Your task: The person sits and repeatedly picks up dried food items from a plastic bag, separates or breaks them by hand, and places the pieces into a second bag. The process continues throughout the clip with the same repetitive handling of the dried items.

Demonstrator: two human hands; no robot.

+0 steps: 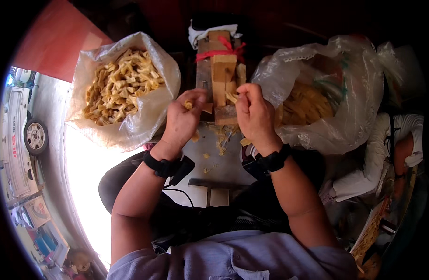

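Observation:
My left hand [183, 120] is closed around a small rolled yellowish dried piece [188, 104], whose end shows beside the thumb. A pale yellow strip [231, 97] sticks out from the pinched fingers of my right hand [255, 113]. Between and just beyond both hands stands a wooden fixture [219, 84] of stacked blocks, bound near its far end with red cloth [214, 53]. A slim upright metal rod or blade seems to stand at its block; its exact form is unclear. My fingers partly hide the held pieces.
On the left, an open woven plastic sack [151, 115] is full of short yellowish pieces [125, 84]. A clear plastic bag [358, 105] at right holds flatter strips [307, 103]. Scraps [221, 140] lie below the fixture. Another person's leg [358, 182] is at far right.

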